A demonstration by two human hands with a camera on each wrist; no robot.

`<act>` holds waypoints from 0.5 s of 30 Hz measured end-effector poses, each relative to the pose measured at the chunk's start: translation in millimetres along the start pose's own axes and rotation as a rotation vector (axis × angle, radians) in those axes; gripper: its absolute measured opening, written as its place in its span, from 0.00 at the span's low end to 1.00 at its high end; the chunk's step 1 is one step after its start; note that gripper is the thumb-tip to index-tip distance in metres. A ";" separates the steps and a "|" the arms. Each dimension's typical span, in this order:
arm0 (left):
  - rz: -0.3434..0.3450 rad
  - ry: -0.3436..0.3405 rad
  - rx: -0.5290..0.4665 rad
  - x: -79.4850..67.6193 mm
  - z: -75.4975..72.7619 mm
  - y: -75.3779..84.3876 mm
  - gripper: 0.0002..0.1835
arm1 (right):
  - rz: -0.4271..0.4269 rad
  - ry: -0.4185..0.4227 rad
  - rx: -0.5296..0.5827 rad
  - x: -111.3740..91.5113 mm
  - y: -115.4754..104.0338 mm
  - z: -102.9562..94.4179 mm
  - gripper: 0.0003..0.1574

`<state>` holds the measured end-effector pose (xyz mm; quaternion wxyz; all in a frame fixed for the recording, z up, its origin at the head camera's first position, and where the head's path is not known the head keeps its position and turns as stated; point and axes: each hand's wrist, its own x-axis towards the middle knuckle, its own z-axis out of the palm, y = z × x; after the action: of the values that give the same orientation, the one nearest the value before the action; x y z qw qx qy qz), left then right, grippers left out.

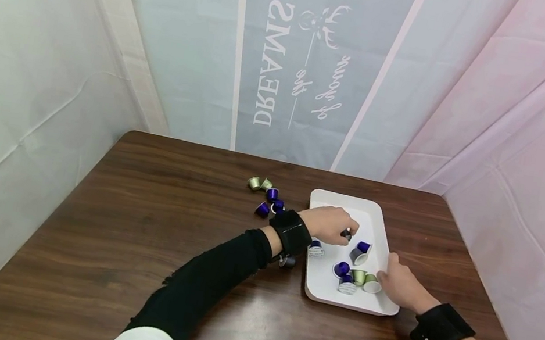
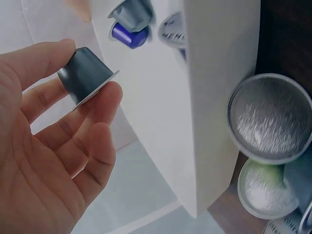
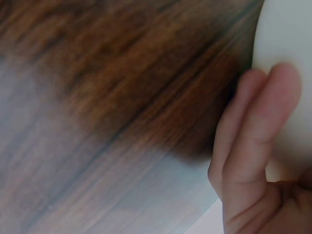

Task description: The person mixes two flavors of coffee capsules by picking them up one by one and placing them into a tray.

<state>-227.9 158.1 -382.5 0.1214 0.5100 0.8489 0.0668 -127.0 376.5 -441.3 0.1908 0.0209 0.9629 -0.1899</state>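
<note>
My left hand (image 1: 330,224) is above the white tray (image 1: 310,290), pinching a dark grey coffee capsule (image 2: 87,75) between thumb and fingers. The capsule's rim tilts downward in the left wrist view. Several capsules lie in the tray: a grey one (image 1: 357,257) beside a purple one (image 1: 364,246), and a cluster with a green capsule (image 1: 358,277) near the front right. Another capsule with a printed lid (image 1: 315,251) sits by the tray's left wall. My right hand (image 1: 403,285) grips the tray's right edge; its fingers (image 3: 253,141) lie along the wall.
On the brown wooden table (image 1: 133,255), left of the tray, several purple capsules (image 1: 262,209) and green capsules (image 1: 254,183) lie in a loose group. A grey capsule (image 1: 287,262) lies under my left wrist. Fabric curtains (image 1: 189,52) stand around the table.
</note>
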 end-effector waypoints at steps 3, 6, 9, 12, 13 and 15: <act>0.002 0.015 -0.012 4.0 5.0 -0.7 0.11 | -0.002 0.004 -0.003 -0.9 0.3 0.4 0.34; -0.003 0.028 -0.026 7.3 9.4 -2.2 0.10 | -0.010 0.011 -0.001 -1.3 0.4 0.9 0.34; -0.011 0.034 -0.039 10.0 13.4 -4.1 0.10 | -0.015 0.014 0.001 -1.4 -0.2 1.6 0.34; -0.013 0.034 -0.047 11.4 15.6 -5.3 0.10 | -0.013 0.013 0.003 -1.3 -0.4 2.0 0.34; -0.012 0.034 -0.048 11.7 15.9 -5.5 0.11 | -0.011 0.013 0.003 -1.3 -0.4 2.0 0.34; -0.011 0.036 -0.051 11.9 15.3 -5.5 0.12 | -0.008 0.015 0.001 -1.4 -0.4 1.6 0.33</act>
<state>-233.7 165.9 -400.2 0.1194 0.5009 0.8517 0.0968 -125.2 375.6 -442.0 0.1828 0.0187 0.9642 -0.1911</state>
